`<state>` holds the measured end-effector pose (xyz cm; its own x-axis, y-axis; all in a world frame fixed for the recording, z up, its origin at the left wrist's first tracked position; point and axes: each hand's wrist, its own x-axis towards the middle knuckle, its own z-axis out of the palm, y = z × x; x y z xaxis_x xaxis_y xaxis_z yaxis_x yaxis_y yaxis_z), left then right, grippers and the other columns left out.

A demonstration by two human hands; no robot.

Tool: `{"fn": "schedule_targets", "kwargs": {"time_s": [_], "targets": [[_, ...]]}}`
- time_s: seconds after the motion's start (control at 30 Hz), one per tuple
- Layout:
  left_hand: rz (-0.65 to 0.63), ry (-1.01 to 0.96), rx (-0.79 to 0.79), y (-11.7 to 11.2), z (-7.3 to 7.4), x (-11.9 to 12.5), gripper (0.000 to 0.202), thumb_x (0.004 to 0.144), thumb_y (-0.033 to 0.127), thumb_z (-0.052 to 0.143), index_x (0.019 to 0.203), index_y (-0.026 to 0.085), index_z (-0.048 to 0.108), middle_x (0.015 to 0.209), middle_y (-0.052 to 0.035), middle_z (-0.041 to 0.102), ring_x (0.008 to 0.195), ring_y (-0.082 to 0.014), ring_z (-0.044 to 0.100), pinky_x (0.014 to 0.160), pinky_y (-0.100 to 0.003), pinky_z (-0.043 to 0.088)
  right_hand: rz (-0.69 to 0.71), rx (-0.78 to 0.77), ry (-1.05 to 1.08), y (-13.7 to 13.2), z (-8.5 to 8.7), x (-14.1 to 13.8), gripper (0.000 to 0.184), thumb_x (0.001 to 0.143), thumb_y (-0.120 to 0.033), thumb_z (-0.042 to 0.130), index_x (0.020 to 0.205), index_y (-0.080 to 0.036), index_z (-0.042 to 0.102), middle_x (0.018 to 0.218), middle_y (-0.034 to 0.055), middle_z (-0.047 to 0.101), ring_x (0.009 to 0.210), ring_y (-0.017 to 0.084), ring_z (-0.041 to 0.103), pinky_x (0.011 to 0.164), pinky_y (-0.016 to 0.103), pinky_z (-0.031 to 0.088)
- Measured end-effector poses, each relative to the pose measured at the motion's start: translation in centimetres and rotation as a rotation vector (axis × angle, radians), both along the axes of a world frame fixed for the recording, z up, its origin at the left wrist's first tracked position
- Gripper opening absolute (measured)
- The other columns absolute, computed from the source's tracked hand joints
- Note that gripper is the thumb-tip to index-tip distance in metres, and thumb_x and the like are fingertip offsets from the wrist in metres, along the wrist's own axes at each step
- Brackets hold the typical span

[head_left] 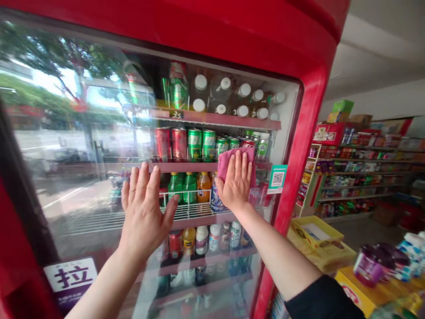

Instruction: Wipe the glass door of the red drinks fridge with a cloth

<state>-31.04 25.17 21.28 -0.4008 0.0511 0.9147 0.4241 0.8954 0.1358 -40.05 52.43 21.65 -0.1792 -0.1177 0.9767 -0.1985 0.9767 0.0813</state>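
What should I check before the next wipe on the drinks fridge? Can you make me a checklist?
1. Pink cloth under the right hand: ok, it lies between the palm side and the glass door.
2. Left hand holding nothing: ok, its fingers are spread.
3. Left hand off the glass: cannot tell from this view.
4. Cloth clear of the QR sticker: ok, the sticker is apart, to the right.
5. Glass free of smudges: cannot tell, reflections of trees and street hide much of it.
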Motion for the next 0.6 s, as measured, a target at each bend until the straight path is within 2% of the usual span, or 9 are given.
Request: {"fn": "schedule_targets", "kwargs": {"time_s": [0.23, 0.33, 0.43, 0.53, 0.6], "targets": [[0.037, 0.047, 0.045, -5.5, -0.4, 0.6, 0.085, 0.11, 0.049, 0.059, 0.182, 0.027, 0.021, 0.188, -0.0214, 0.028, 0.177, -0.0436, 0.021, 0.141, -0.071, 0.023, 0.071, 0.034, 0.051, -8.4, 1.1, -0.1, 0.09, 0.116, -0.06, 0.037, 0.18, 0.0, 0.019, 0.185, 0.0287, 0.031, 0.176, 0.046, 0.016, 0.139, 0.073, 0.022], [0.056, 0.034, 0.045, -6.8, -0.7, 0.5, 0.086, 0.11, 0.049, 0.06, 0.182, 0.025, 0.021, 0.188, -0.0223, 0.028, 0.177, -0.0453, 0.022, 0.14, -0.072, 0.025, 0.118, 0.091, 0.036, -12.5, 1.4, 0.1, 0.09, 0.114, -0.058, 0.045, 0.18, 0.0, 0.024, 0.186, 0.0266, 0.03, 0.177, 0.045, 0.015, 0.141, 0.07, 0.02], [0.048, 0.024, 0.05, -7.3, -1.0, 0.0, 0.086, 0.11, 0.051, 0.059, 0.182, 0.024, 0.021, 0.188, -0.0229, 0.027, 0.176, -0.0468, 0.024, 0.139, -0.074, 0.026, 0.161, 0.188, -0.003, -16.2, 1.6, 0.3, 0.088, 0.113, -0.059, 0.052, 0.18, -0.007, 0.028, 0.187, 0.0205, 0.031, 0.178, 0.041, 0.014, 0.144, 0.065, 0.018], [0.017, 0.038, 0.048, -7.0, -1.0, -0.5, 0.084, 0.111, 0.052, 0.055, 0.182, 0.024, 0.021, 0.187, -0.0233, 0.029, 0.175, -0.047, 0.025, 0.138, -0.075, 0.027, 0.197, 0.294, -0.04, -17.4, 1.9, 0.4, 0.083, 0.115, -0.058, 0.051, 0.18, -0.012, 0.03, 0.188, 0.0151, 0.032, 0.179, 0.035, 0.014, 0.146, 0.061, 0.017], [-0.005, 0.043, 0.043, -6.9, -1.0, -0.7, 0.083, 0.111, 0.051, 0.054, 0.182, 0.024, 0.021, 0.187, -0.0235, 0.029, 0.176, -0.0461, 0.024, 0.138, -0.075, 0.026, 0.205, 0.362, -0.059, -16.2, 2.1, 0.5, 0.081, 0.116, -0.058, 0.049, 0.181, -0.015, 0.028, 0.188, 0.0123, 0.033, 0.179, 0.032, 0.016, 0.147, 0.058, 0.015]]}}
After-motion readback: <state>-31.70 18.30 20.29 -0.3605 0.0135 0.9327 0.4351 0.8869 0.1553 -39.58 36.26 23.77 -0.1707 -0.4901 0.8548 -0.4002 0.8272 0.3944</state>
